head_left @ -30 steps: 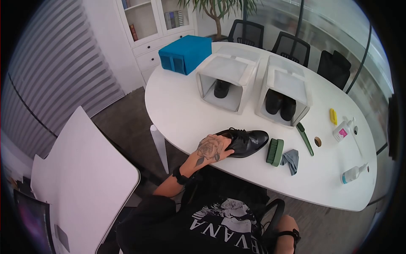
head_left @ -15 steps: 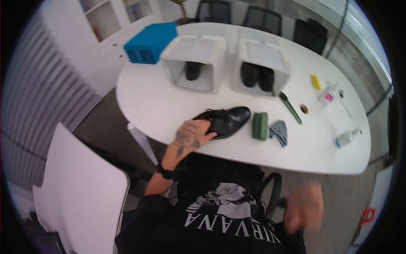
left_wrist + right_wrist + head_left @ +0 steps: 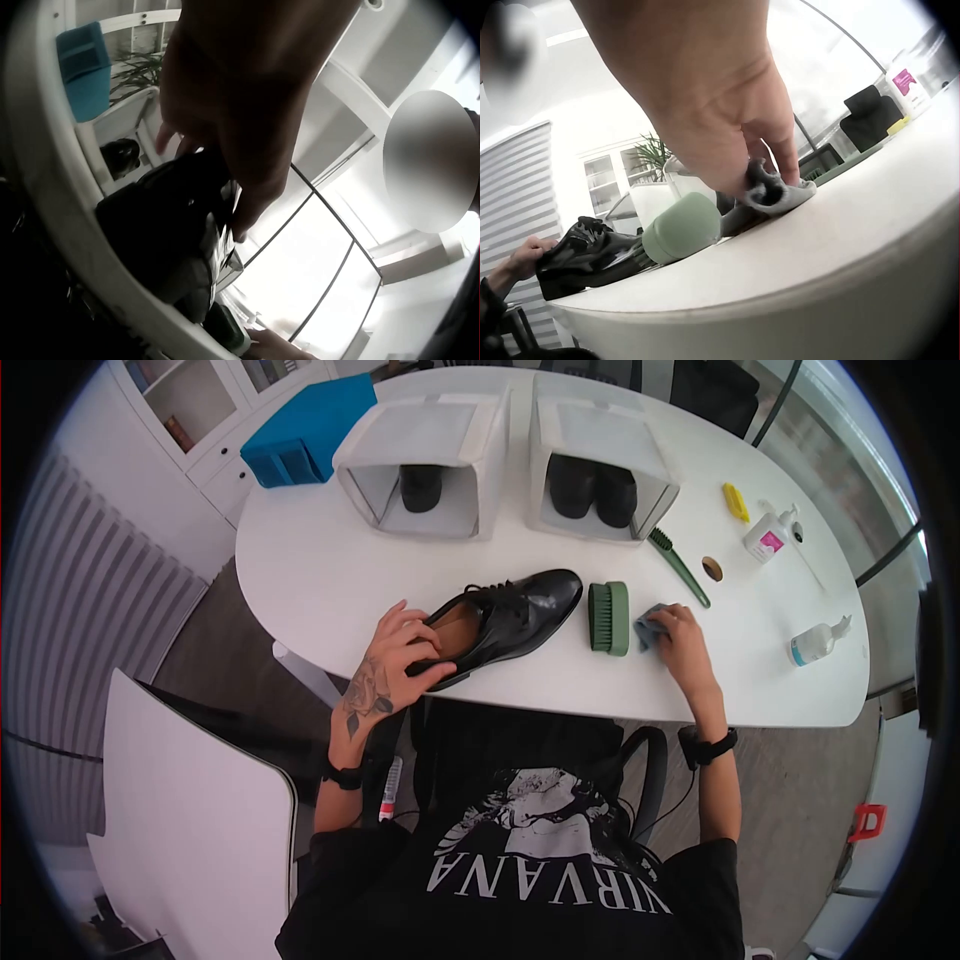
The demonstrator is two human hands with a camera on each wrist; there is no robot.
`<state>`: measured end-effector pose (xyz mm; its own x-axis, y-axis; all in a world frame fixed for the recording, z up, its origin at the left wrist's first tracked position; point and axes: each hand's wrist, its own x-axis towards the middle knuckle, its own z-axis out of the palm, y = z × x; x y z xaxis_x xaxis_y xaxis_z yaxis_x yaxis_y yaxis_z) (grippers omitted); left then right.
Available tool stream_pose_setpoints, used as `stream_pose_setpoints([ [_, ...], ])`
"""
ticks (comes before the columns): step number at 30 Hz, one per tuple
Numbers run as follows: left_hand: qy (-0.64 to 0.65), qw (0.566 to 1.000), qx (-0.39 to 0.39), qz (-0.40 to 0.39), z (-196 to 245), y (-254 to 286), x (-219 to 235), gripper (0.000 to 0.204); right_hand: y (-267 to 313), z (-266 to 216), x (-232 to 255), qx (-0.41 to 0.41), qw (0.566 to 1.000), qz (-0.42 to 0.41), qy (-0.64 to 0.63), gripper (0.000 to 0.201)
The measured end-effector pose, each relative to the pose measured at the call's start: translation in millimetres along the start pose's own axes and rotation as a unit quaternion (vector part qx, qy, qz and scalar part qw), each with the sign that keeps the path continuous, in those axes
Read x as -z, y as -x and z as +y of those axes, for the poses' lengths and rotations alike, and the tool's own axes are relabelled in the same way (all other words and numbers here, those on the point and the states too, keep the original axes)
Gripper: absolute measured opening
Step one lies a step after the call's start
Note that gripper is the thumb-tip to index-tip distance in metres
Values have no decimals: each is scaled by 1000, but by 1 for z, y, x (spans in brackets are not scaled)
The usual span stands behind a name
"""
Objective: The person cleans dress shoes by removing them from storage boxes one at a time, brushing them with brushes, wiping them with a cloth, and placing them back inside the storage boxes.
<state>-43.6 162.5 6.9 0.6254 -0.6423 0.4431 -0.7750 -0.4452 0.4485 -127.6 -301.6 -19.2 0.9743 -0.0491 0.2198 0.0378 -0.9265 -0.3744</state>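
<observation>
A black lace-up dress shoe (image 3: 525, 615) with a tan insole lies on the white table, its toe pointing right and away. My left hand (image 3: 385, 665) holds it by the heel, with the thumb along the near side and the fingers over the opening. At the right, my right hand (image 3: 685, 645) pinches a grey-blue cloth (image 3: 784, 196) between thumb and fingers, low over the tabletop. Most of the cloth is hidden under the hand in the head view. Between shoe and cloth stands a green brush (image 3: 618, 618), its dark bristles facing the shoe.
Two white open-front boxes (image 3: 405, 435) stand at the back with black shoes (image 3: 570, 488) inside. Left of them is a blue fabric box (image 3: 310, 430). A long green brush (image 3: 682, 570), yellow object (image 3: 736, 502), pump bottle (image 3: 768, 538) and spray bottle (image 3: 815, 643) lie or stand on the right.
My right hand has come up from below the table edge onto the cloth. The left hand has shifted back to the shoe's heel, uncovering its opening. The head view has shifted.
</observation>
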Motion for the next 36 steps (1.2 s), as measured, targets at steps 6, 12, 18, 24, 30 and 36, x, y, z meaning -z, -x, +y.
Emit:
stream_pose_setpoints([
  [6,119,983,106,87,3,-6,-16,15,7,9,36,-66,992,69,-78,35],
  [12,247,922,230,187,-10,-7,-63,37,4,-95,48,80,974,206,-54,41],
  [18,207,916,296,174,-7,0,-65,50,-65,-171,-14,236,959,142,-64,41],
  [24,200,923,292,153,2,-5,-57,52,-39,-230,-50,374,923,25,-87,37],
  [30,157,956,204,142,14,-11,-53,49,-56,-195,-39,358,933,28,11,37],
  [36,143,956,200,161,21,-19,-52,45,-29,-207,-43,407,903,-18,-133,40],
])
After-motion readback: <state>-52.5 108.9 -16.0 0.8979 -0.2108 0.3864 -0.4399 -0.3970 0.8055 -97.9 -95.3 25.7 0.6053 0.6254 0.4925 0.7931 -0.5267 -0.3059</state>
